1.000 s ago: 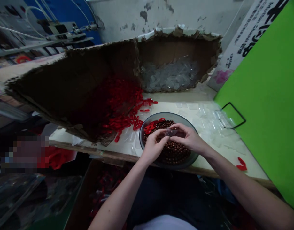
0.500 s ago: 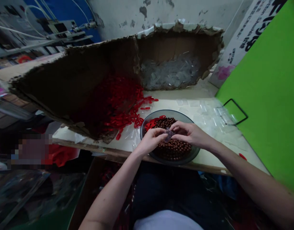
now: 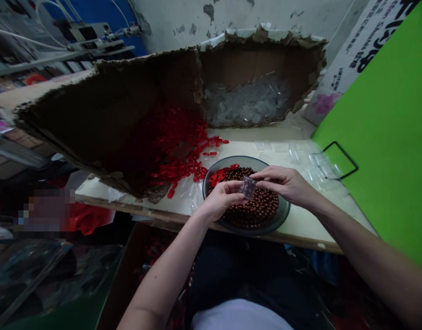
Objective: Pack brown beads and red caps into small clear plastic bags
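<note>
A small clear plastic box [image 3: 248, 187] is held over the bowl, its see-through side showing. My left hand [image 3: 222, 198] pinches it from the left between thumb and fingers. From the right, my right hand [image 3: 285, 184] grips its upper right edge with thumb and fingertips. Below the hands stands a grey bowl [image 3: 283, 219] at the table's front edge. Shiny brown beads [image 3: 255, 211] fill most of it, and several red oval plastic pieces [image 3: 218, 177] lie on them at the upper left. Whether anything is inside the box I cannot tell.
A torn cardboard box [image 3: 104, 91] lies open behind, with a heap of red plastic pieces [image 3: 176, 137] spilling onto the white tabletop [image 3: 245, 137]. Clear plastic pieces [image 3: 248, 103] fill its right part; more lie at right, beside a green panel [image 3: 379, 137] with a black wire loop [image 3: 352, 162].
The clear box has turned so that a flat face shows, and it sits slightly higher and to the right. My right hand's fingers have straightened somewhat. The view has shifted a little.
</note>
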`<state>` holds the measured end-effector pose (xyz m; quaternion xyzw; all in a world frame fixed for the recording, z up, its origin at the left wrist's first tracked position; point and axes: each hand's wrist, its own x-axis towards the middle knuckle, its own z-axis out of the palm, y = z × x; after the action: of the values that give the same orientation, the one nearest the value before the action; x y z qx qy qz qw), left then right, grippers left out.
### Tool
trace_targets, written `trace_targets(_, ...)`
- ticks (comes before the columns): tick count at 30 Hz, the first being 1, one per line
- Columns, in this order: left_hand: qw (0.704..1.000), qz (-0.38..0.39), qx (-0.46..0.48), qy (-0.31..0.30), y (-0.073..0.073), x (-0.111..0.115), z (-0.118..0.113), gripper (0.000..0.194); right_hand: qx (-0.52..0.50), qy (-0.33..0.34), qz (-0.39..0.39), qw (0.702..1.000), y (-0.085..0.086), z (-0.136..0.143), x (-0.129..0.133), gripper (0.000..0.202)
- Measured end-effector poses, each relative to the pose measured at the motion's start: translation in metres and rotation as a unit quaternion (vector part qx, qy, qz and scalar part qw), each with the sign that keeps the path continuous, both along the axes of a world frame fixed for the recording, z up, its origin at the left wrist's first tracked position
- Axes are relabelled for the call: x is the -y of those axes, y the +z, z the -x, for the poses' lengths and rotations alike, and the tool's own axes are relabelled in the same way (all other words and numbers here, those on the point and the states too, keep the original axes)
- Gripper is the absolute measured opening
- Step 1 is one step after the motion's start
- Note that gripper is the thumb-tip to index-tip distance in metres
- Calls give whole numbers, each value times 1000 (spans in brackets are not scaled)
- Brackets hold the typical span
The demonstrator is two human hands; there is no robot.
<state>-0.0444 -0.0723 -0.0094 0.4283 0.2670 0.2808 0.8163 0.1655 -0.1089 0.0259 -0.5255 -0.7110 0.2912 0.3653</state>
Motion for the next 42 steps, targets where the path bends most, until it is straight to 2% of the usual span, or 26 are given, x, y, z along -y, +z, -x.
trace_targets(4,1000,4,12,-2,-1,0,-1,41,-9,-3,17,1000,3,0,1,23)
trace_targets(9,1000,-11,-3,-4,-2,-2,2,40,-55,-9,88,995,2,0,0,25)
trace_targets(13,1000,1,-11,19,-2,-4,5,41,-66,-25,103,992,-4,-7,0,24)
trace_targets(16,998,12,3,68,0,-8,10,38,66,3,101,993,-14,-13,-3,21)
trace_targets(18,993,12,18,114,4,-13,18,34,172,6,66,983,-23,-15,-8,20)
trace_targets(20,985,3,29,169,8,-19,29,31,224,-12,27,974,-31,-11,-18,21)
trace_targets(24,965,-32,34,260,15,-31,54,29,211,-24,15,977,-40,13,-45,19)
trace_targets(28,956,-63,20,287,15,-35,69,28,182,-6,25,983,-43,46,-73,16)
trace_targets(34,962,-28,14,272,12,-27,66,30,258,96,-2,961,-53,67,-91,23)
trace_targets(40,970,69,78,222,12,-20,57,33,323,93,1,942,-63,68,-94,25)
trace_targets(42,970,93,93,206,13,-20,56,39,325,97,0,941,-64,69,-94,23)
